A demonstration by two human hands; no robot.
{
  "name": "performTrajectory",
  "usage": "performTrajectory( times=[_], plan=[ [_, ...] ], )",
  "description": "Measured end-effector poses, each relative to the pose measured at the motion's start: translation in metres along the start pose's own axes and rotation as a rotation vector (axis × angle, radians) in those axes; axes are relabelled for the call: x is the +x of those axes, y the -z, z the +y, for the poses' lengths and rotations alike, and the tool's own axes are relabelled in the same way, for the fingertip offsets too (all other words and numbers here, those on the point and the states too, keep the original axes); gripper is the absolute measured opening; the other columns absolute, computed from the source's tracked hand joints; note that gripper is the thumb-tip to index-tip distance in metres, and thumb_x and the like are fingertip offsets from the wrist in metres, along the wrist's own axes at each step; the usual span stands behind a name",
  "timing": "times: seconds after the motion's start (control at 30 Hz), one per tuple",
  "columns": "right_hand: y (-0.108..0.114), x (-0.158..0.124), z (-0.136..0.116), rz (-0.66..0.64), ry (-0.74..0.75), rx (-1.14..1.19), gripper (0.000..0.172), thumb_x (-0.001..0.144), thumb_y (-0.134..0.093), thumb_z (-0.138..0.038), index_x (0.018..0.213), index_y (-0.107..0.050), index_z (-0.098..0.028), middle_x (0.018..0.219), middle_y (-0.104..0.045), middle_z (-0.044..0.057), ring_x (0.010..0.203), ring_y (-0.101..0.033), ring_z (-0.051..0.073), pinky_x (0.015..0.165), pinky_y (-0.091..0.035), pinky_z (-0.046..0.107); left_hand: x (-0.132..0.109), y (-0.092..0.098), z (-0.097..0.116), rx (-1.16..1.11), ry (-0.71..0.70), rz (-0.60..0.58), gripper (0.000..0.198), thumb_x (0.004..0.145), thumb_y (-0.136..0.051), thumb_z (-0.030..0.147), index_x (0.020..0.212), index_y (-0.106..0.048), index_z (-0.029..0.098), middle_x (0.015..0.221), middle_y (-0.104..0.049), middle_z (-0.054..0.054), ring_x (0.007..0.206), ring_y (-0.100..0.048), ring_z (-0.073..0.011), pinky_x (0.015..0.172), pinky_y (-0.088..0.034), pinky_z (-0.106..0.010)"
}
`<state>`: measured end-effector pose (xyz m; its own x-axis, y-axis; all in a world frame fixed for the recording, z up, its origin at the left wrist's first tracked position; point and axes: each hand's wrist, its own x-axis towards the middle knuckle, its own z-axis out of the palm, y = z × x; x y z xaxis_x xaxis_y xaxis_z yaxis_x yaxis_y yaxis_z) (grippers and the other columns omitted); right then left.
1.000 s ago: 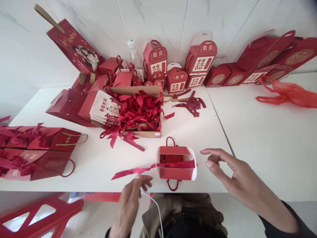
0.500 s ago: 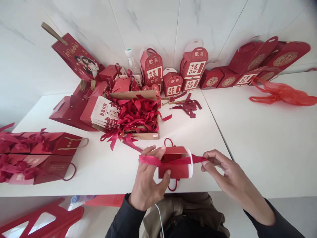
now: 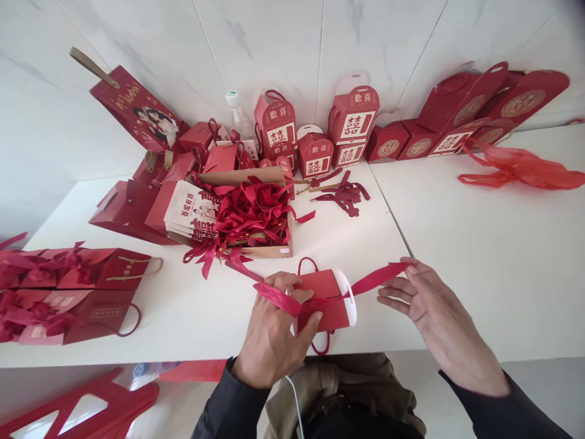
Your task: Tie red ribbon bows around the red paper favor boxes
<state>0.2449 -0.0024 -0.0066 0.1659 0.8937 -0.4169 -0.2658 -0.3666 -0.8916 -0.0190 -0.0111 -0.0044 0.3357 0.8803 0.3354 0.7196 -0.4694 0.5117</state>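
A small red gift box (image 3: 325, 314) with a white rounded end flap and dark red rope handles lies on its side near the table's front edge. My left hand (image 3: 276, 329) grips it from the left, thumb on the near panel and fingers on the far one. A crimson ribbon (image 3: 372, 279) runs across the box, its left part draped over my left fingers. Between thumb and forefinger, my right hand (image 3: 432, 314) pinches the ribbon's right end, pulled out to the right of the box.
Behind the box stands a carton (image 3: 269, 250) of crimson ribbons, beside stacked printed cards (image 3: 192, 210). Finished-looking red boxes (image 3: 100, 308) with bows sit at left. More gift boxes (image 3: 354, 125) line the wall. A red plastic bag (image 3: 525, 167) lies at right.
My right hand has moved right and up, drawing the ribbon further out. The box's upper panels have come closer together under my left hand, narrowing the opening.
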Motion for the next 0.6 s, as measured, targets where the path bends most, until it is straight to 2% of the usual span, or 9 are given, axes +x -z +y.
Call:
performTrajectory(
  times=[0.1, 0.2, 0.27, 0.33, 0.37, 0.43, 0.5, 0.53, 0.6],
  plan=[
    [-0.010, -0.001, 0.009, -0.105, -0.137, 0.156, 0.051, 0.089, -0.082, -0.062, 0.112, -0.055, -0.026, 0.093, -0.074, 0.006, 0.087, -0.072, 0.027, 0.082, -0.064, 0.041, 0.004, -0.003, 0.003, 0.029, 0.014, -0.007, 0.011, 0.091, -0.066, 0.021, 0.102, -0.062, 0.021, 0.116, -0.062, -0.011, 0.105, -0.064, -0.0297, 0.084, -0.057, -0.049],
    [-0.021, -0.010, 0.015, -0.210, -0.139, 0.138, 0.046, 0.095, -0.075, -0.063, 0.109, -0.056, -0.024, 0.101, -0.073, 0.008, 0.097, -0.071, 0.029, 0.088, -0.062, 0.042, 0.007, -0.006, 0.005, 0.002, 0.038, -0.012, 0.011, 0.091, -0.066, 0.018, 0.101, -0.062, 0.021, 0.116, -0.063, -0.012, 0.105, -0.064, -0.0295, 0.086, -0.058, -0.049],
    [-0.029, -0.018, 0.014, -0.217, -0.057, 0.030, 0.049, 0.099, -0.072, -0.062, 0.127, -0.054, -0.027, 0.110, -0.071, 0.007, 0.104, -0.069, 0.029, 0.093, -0.059, 0.044, 0.007, -0.007, 0.006, -0.032, 0.056, -0.015, 0.015, 0.090, -0.065, 0.016, 0.105, -0.062, 0.021, 0.117, -0.062, -0.012, 0.107, -0.064, -0.0292, 0.086, -0.058, -0.048],
    [-0.035, -0.025, 0.011, -0.186, 0.034, -0.084, 0.064, 0.099, -0.072, -0.062, 0.147, -0.042, -0.034, 0.112, -0.069, 0.004, 0.105, -0.068, 0.028, 0.094, -0.058, 0.044, 0.006, -0.008, 0.007, -0.055, 0.068, -0.012, 0.020, 0.090, -0.065, 0.015, 0.109, -0.062, 0.021, 0.119, -0.061, -0.012, 0.109, -0.063, -0.0288, 0.087, -0.058, -0.048],
    [-0.038, -0.027, 0.009, -0.180, 0.071, -0.126, 0.066, 0.099, -0.072, -0.063, 0.150, -0.040, -0.036, 0.110, -0.069, 0.003, 0.103, -0.068, 0.027, 0.092, -0.058, 0.042, 0.006, -0.008, 0.007, -0.061, 0.070, -0.013, 0.022, 0.090, -0.065, 0.015, 0.110, -0.062, 0.021, 0.119, -0.061, -0.012, 0.109, -0.063, -0.0285, 0.088, -0.058, -0.047],
    [-0.041, -0.027, 0.005, -0.214, 0.116, -0.163, 0.051, 0.099, -0.073, -0.062, 0.137, -0.057, -0.032, 0.104, -0.068, 0.003, 0.097, -0.067, 0.024, 0.088, -0.058, 0.035, 0.005, -0.008, 0.008, -0.068, 0.069, -0.013, 0.022, 0.090, -0.065, 0.014, 0.111, -0.061, 0.021, 0.119, -0.061, -0.011, 0.110, -0.062, -0.0280, 0.089, -0.058, -0.046],
    [-0.043, -0.024, 0.003, -0.248, 0.132, -0.153, 0.033, 0.100, -0.072, -0.058, 0.107, -0.069, -0.027, 0.100, -0.068, 0.002, 0.095, -0.065, 0.022, 0.087, -0.056, 0.030, 0.004, -0.007, 0.007, -0.078, 0.068, -0.011, 0.023, 0.090, -0.065, 0.014, 0.111, -0.061, 0.022, 0.119, -0.060, -0.010, 0.110, -0.062, -0.0275, 0.089, -0.058, -0.045],
    [-0.043, -0.021, 0.002, -0.249, 0.133, -0.124, 0.031, 0.100, -0.073, -0.055, 0.096, -0.068, -0.025, 0.098, -0.067, 0.002, 0.095, -0.065, 0.022, 0.089, -0.056, 0.030, 0.004, -0.007, 0.007, -0.085, 0.071, -0.009, 0.023, 0.090, -0.065, 0.014, 0.112, -0.061, 0.022, 0.119, -0.060, -0.010, 0.110, -0.062, -0.0272, 0.089, -0.058, -0.045],
    [-0.042, -0.016, 0.000, -0.208, 0.113, -0.008, 0.031, 0.096, -0.077, -0.049, 0.086, -0.063, -0.024, 0.090, -0.066, 0.001, 0.095, -0.066, 0.023, 0.092, -0.057, 0.034, 0.004, -0.007, 0.005, -0.102, 0.079, -0.007, 0.024, 0.090, -0.066, 0.015, 0.113, -0.061, 0.022, 0.119, -0.060, -0.010, 0.110, -0.062, -0.0266, 0.089, -0.057, -0.044]
  ],
)
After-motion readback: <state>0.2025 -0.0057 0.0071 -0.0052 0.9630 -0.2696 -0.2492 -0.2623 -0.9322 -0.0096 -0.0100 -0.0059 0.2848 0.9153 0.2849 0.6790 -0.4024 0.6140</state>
